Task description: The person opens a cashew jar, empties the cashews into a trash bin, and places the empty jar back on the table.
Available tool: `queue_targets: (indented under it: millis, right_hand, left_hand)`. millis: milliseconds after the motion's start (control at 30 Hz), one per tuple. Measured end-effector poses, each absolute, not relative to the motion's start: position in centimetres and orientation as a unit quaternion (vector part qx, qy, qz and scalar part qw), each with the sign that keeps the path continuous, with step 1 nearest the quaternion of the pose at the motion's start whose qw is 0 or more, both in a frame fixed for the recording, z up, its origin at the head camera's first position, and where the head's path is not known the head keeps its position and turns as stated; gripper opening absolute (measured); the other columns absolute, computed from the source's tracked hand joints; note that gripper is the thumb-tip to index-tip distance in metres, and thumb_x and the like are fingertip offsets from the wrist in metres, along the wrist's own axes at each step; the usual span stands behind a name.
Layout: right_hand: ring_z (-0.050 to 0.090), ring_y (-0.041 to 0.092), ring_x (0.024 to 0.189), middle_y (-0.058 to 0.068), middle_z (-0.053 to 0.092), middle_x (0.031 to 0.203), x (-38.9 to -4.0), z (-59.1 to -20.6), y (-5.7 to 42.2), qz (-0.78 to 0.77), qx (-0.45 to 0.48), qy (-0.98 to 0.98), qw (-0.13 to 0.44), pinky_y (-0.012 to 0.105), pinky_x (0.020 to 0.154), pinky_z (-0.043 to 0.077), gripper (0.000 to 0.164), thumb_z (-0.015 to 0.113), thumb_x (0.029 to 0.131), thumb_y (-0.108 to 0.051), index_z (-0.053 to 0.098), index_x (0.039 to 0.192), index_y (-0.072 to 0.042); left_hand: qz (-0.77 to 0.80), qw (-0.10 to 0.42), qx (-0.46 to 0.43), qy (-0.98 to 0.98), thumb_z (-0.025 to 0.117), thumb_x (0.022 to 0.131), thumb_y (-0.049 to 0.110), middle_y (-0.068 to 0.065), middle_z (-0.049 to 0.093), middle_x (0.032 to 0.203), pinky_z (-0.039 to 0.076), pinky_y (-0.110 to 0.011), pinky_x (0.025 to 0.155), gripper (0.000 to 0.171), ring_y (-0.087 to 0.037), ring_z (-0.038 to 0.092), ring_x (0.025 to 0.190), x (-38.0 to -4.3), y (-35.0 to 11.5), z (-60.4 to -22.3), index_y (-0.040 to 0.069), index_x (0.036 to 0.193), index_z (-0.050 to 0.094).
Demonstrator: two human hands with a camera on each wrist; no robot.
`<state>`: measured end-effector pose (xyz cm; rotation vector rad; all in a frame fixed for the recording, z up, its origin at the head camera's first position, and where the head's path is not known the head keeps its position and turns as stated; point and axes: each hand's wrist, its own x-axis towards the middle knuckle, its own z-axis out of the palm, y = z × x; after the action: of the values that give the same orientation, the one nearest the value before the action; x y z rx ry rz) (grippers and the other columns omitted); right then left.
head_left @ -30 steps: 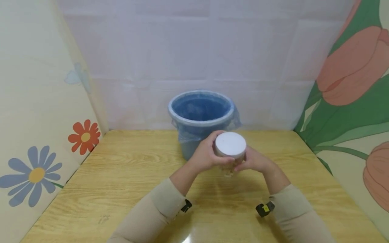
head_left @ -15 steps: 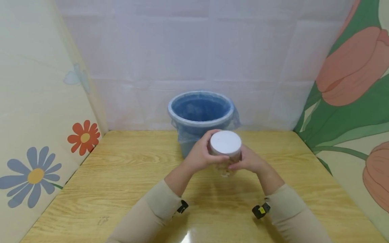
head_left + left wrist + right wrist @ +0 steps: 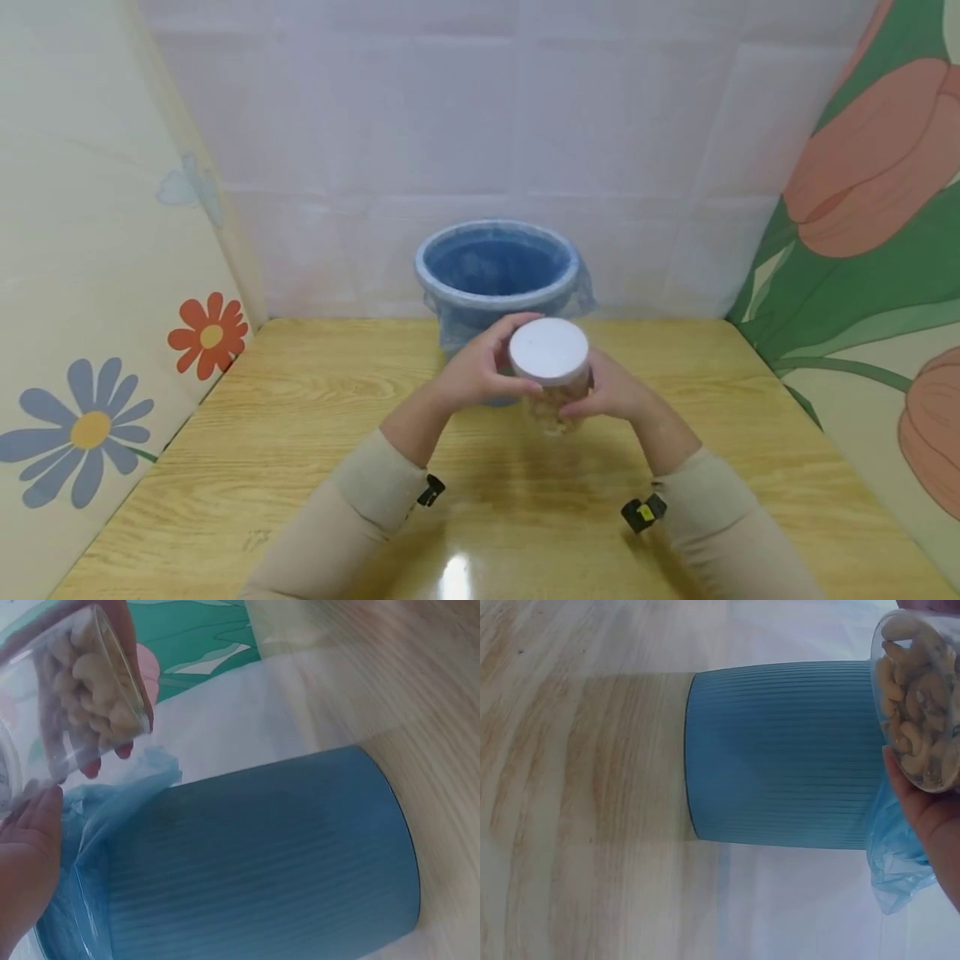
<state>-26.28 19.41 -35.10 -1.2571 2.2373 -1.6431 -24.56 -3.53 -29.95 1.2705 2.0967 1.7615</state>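
A clear jar (image 3: 553,410) with a white lid (image 3: 549,350) is held upright above the table, in front of the bin. Cashew nuts (image 3: 922,694) show through its wall near the bottom. From the left, my left hand (image 3: 472,367) grips near the lid, thumb in front and fingers reaching behind, with a gap between palm and lid. My right hand (image 3: 618,387) holds the jar's body from the right, its thumb across the front. In the left wrist view, right-hand fingers (image 3: 90,766) show behind the clear wall.
Behind the hands stands a blue ribbed bin (image 3: 262,855), its mouth facing up. A thin blue plastic bag (image 3: 900,851) lines it and hangs over the rim. Flower-printed sheets flank the wooden table (image 3: 300,392), and a white sheet (image 3: 420,125) hangs behind.
Both hands have shifted the jar slightly left. The left hand has drawn a little leftward from the lid, widening the gap at its palm. The bin stays put.
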Motion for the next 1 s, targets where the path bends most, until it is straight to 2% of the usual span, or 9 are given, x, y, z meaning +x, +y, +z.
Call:
queue_targets:
  millis: [167, 300, 467, 633, 867, 1000]
  right_hand:
    - [0.043, 0.027, 0.115, 0.02, 0.044, 0.126, -26.0, -34.6, 19.3, -0.526, -0.416, 0.739, 0.063, 0.053, 0.1, 0.03, 0.086, 0.077, 0.062, -0.003, 0.031, 0.133, 0.005]
    - [0.043, 0.028, 0.115, 0.02, 0.043, 0.126, -25.8, -34.2, 19.1, -0.523, -0.424, 0.735, 0.078, 0.051, 0.099, 0.032, 0.085, 0.078, 0.063, -0.005, 0.03, 0.133, 0.005]
    - [0.045, 0.025, 0.114, 0.019, 0.044, 0.125, -25.8, -33.9, 19.0, -0.518, -0.451, 0.721, 0.093, 0.042, 0.099, 0.037, 0.084, 0.078, 0.064, -0.01, 0.03, 0.132, 0.005]
    - [0.046, 0.021, 0.112, 0.016, 0.044, 0.122, -26.0, -33.9, 18.8, -0.521, -0.469, 0.706, 0.102, 0.035, 0.099, 0.038, 0.082, 0.077, 0.065, -0.01, 0.03, 0.13, 0.006]
    - [0.046, 0.019, 0.11, 0.016, 0.046, 0.119, -26.2, -34.0, 18.7, -0.518, -0.48, 0.702, 0.089, 0.032, 0.099, 0.037, 0.078, 0.075, 0.064, -0.003, 0.032, 0.128, 0.009]
    - [0.046, 0.019, 0.11, 0.015, 0.046, 0.119, -26.1, -33.9, 18.7, -0.515, -0.471, 0.712, 0.075, 0.031, 0.101, 0.035, 0.08, 0.076, 0.062, -0.003, 0.032, 0.128, 0.008]
  left_hand:
    - [0.574, 0.082, 0.458, 0.675, 0.072, 0.069, -0.009, -0.017, 0.041, 0.133, 0.044, -0.035, 0.094, 0.084, -0.025, 0.045, 0.117, -26.2, -4.2, -31.0, 0.0, 0.14, 0.028]
    - [0.561, 0.089, 0.493, 0.659, 0.077, 0.07, 0.003, -0.015, 0.043, 0.132, 0.042, -0.037, 0.096, 0.085, -0.023, 0.045, 0.118, -26.9, -4.6, -31.0, 0.003, 0.14, 0.03]
    - [0.539, 0.087, 0.523, 0.654, 0.081, 0.067, 0.013, -0.013, 0.045, 0.13, 0.037, -0.038, 0.1, 0.087, -0.022, 0.044, 0.118, -27.4, -4.7, -30.8, 0.005, 0.139, 0.032]
    - [0.546, 0.086, 0.513, 0.657, 0.083, 0.064, 0.018, -0.013, 0.047, 0.128, 0.036, -0.038, 0.1, 0.088, -0.021, 0.045, 0.117, -27.3, -4.3, -30.7, 0.004, 0.136, 0.034]
    - [0.547, 0.056, 0.489, 0.677, 0.079, 0.061, -0.003, -0.015, 0.048, 0.127, 0.037, -0.038, 0.099, 0.085, -0.022, 0.047, 0.115, -26.7, -3.8, -30.8, 0.003, 0.134, 0.035]
    - [0.547, 0.043, 0.487, 0.68, 0.079, 0.06, -0.004, -0.017, 0.048, 0.126, 0.037, -0.039, 0.099, 0.086, -0.025, 0.047, 0.115, -26.6, -3.6, -30.9, 0.001, 0.134, 0.035]
